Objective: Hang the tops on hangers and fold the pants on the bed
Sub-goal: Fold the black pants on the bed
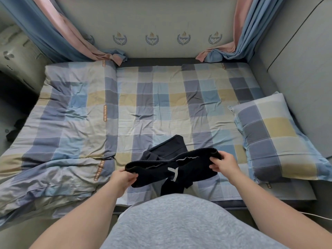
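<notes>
Grey-shirted torso [179,221] is filling the near edge; left hand [124,178] and right hand [224,163] are each gripping one end of the black pants [172,169] waistband, holding it just above the bed [161,105]. Folded duvet [71,114] is lying left, pillow [274,141] right, curtains [59,33] hanging in the far corners.

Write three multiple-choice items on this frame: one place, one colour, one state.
1. Where is the pillow?
A. right side of the bed
B. left side
C. on the floor
2. Colour of the held pants?
A. red
B. black
C. white
3. How are the pants held?
A. by one hand only
B. lying untouched
C. by both hands at the waistband
Key: 1A, it lies at the bed's right edge; 2B, black fabric with a small white mark; 3C, left hand and right hand pinch opposite ends.
</notes>
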`<state>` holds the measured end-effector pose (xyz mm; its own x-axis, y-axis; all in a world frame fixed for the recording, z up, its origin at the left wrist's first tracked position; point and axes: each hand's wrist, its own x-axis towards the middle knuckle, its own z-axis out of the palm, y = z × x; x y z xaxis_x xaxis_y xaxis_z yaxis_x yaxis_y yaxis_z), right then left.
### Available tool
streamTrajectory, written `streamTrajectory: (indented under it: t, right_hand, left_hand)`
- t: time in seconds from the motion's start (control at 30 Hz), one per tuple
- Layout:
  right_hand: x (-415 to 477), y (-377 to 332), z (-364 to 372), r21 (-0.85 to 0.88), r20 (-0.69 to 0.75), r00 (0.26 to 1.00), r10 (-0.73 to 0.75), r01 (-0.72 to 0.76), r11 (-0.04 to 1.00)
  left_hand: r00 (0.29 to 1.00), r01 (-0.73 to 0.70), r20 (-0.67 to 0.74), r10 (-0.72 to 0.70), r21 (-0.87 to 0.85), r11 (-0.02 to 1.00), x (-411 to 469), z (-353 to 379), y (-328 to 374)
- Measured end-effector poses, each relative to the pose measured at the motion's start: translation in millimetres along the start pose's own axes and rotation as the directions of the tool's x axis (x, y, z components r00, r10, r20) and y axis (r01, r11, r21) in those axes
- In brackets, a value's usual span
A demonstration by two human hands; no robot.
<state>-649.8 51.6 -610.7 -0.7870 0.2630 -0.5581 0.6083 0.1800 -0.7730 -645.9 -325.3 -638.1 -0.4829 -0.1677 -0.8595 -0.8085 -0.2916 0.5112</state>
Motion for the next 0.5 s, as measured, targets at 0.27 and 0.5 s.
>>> streamTrajectory:
  t: [0.27, 0.5]
  right_hand:
    - [-1.9, -10.9, 7.4, -0.742, -0.033, 0.812, -0.583, 0.371, 0.559]
    - [27.9, -109.1, -13.2, -0.486, -0.107, 0.74, -0.664, 0.543, 0.684]
  left_hand:
    - [0.733, -0.239, -0.135, 0.666, 0.867, 0.438, -1.1, 9.1, 5.7]
    - [0.496, -0.611, -0.026, 0.868, 0.7, 0.37, -24.7, 35.0, 107.3]
